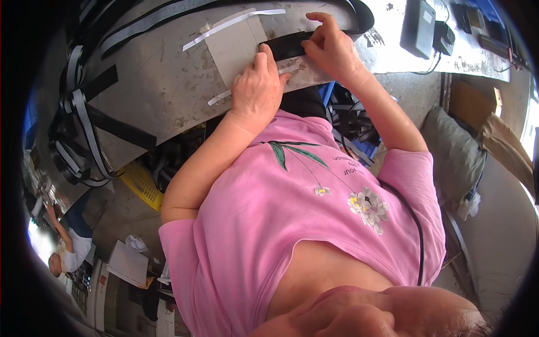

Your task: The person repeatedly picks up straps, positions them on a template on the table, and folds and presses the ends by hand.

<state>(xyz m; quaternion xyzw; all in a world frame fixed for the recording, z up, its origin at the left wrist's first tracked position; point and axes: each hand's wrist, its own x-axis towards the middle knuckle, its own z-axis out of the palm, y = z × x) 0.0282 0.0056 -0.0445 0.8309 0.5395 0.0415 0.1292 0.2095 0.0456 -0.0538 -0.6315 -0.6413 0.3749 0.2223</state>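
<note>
A black strap lies across the metal table top, its left end at a grey flat card. My left hand rests over the card's right edge. Its index fingertip presses at the strap's end, and the thumb is spread to the right. Farther right, my right hand pinches the strap by its near edge with the thumb, while one finger sticks out to the left. A long white strip crosses the card's far end. Another white strip lies at the near end, partly hidden under my left hand.
Black and grey straps hang over the table's left end. A dark box and a black adapter with a cable stand at right. Below the table are a yellow basket and more straps. Another person is far left.
</note>
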